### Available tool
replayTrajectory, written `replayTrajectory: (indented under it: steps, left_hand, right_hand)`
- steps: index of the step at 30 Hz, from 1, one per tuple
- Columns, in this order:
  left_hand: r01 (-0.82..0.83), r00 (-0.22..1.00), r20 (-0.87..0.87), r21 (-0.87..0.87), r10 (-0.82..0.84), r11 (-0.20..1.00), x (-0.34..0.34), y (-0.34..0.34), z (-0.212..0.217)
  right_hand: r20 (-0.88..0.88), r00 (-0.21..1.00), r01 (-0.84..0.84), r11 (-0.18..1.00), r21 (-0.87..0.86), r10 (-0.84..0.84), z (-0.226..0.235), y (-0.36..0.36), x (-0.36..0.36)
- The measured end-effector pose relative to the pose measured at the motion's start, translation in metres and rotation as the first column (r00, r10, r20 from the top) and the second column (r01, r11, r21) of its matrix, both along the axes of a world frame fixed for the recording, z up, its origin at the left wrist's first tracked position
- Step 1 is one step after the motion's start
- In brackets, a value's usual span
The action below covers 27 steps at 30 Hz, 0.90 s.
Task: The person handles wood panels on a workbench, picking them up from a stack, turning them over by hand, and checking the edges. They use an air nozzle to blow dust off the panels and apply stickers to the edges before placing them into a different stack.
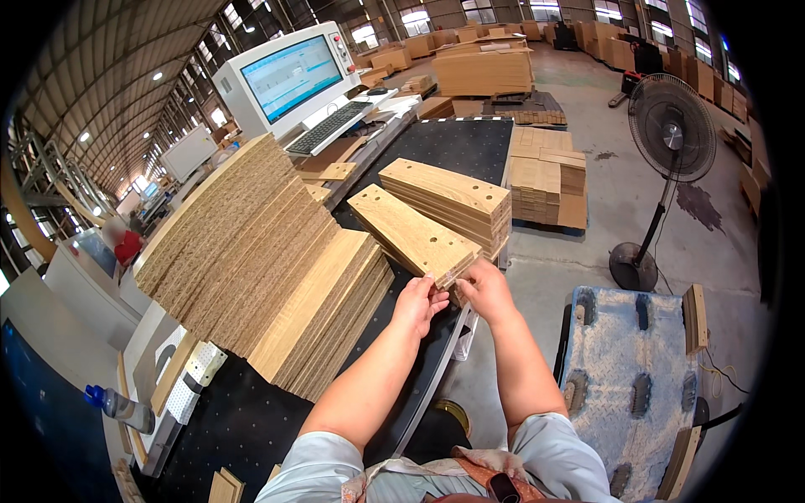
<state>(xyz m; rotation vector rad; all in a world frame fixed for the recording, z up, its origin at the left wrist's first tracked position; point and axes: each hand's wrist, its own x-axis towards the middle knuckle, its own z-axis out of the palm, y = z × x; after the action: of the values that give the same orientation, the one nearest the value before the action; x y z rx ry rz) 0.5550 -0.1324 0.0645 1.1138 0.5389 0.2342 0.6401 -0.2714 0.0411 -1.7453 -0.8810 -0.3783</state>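
My left hand (419, 307) is at the near end of a short stack of drilled wooden boards (412, 226), its thumb against the end and its fingers curled below. At the right corner of that same end, my right hand (488, 292) pinches the boards' edge; its fingertips are partly hidden. The top board is pale, wood-grained, and has dark round holes near both ends. Just behind lies a second stack of similar drilled boards (449, 194). Left of my hands, a row of boards standing on edge (243, 251) shows rough chipboard edges.
The black work table (457, 142) has small pale dots. A monitor (293, 75) and keyboard (329, 127) stand at its far left. A bottle (122, 407) is at lower left. To the right are a standing fan (672, 134), a worn blue pallet (620, 369) and stacked boards (537, 180).
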Motion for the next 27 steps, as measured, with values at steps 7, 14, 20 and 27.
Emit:
replayTrajectory:
  steps: [7, 14, 20, 27]
  left_hand:
    - [-0.015, 1.0, 0.02, -0.013, 0.015, 1.0, -0.002, 0.005, -0.007]
    - [0.011, 0.997, 0.078, -0.021, -0.01, 1.0, 0.012, -0.001, -0.019]
    - [0.045, 0.998, 0.049, 0.0, -0.045, 0.999, 0.013, 0.005, -0.02]
    - [-0.003, 1.0, 0.03, 0.008, 0.003, 1.0, 0.018, 0.008, -0.018]
  right_hand:
    - [-0.47, 0.878, -0.022, 0.988, 0.155, 0.093, -0.024, 0.006, 0.006]
    - [-0.538, 0.834, 0.032, 0.963, 0.269, 0.123, -0.063, 0.012, 0.03]
    - [-0.491, 0.863, 0.043, 0.95, 0.309, 0.121, -0.075, 0.02, 0.03]
    - [-0.679, 0.592, 0.054, 0.818, 0.572, 0.435, -0.056, 0.006, -0.009]
